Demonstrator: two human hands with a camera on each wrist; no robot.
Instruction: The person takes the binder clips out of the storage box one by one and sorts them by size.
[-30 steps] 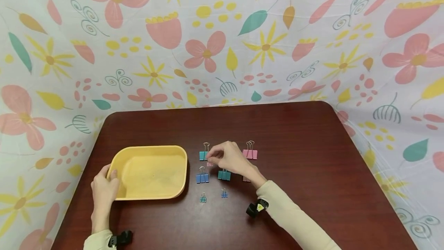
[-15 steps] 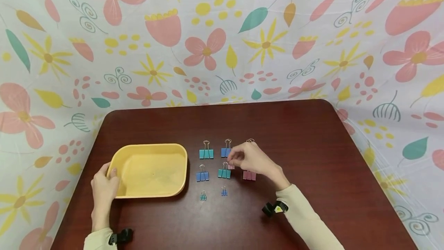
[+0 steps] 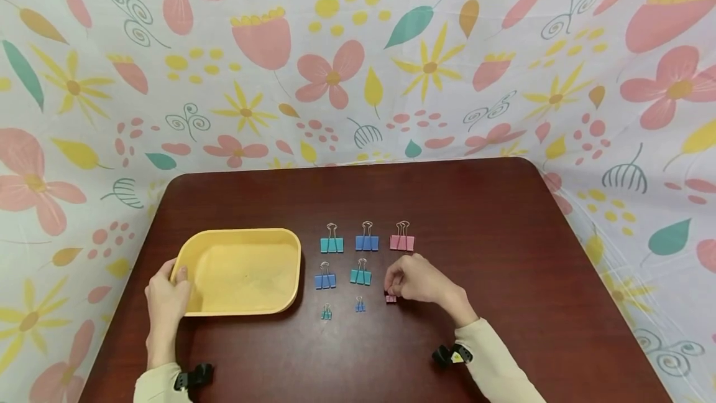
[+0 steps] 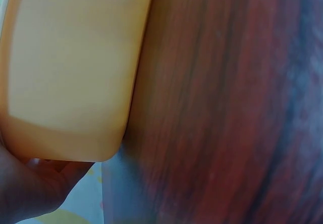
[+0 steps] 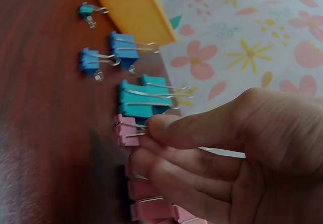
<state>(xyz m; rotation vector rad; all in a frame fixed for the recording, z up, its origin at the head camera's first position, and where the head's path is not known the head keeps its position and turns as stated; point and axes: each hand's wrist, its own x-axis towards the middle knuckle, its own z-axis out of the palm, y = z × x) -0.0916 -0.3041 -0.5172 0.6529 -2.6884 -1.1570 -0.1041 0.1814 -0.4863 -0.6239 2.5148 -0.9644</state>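
My right hand pinches a small pink binder clip by its wire handles, low over the table or on it; I cannot tell which. In the right wrist view, more pink clips show below the fingers; the head view hides the middle one behind the hand. My left hand grips the left end of a yellow plastic tray, thumb over the rim. At the back lie large teal, blue and pink binder clips.
Medium blue and teal clips form the middle row. Small teal and blue clips lie in front. The brown table meets a flowered cloth behind.
My right hand has carried the small pink clip rightward and towards the front, from beside the large teal clip to the front row's right end. The left hand still grips the tray.
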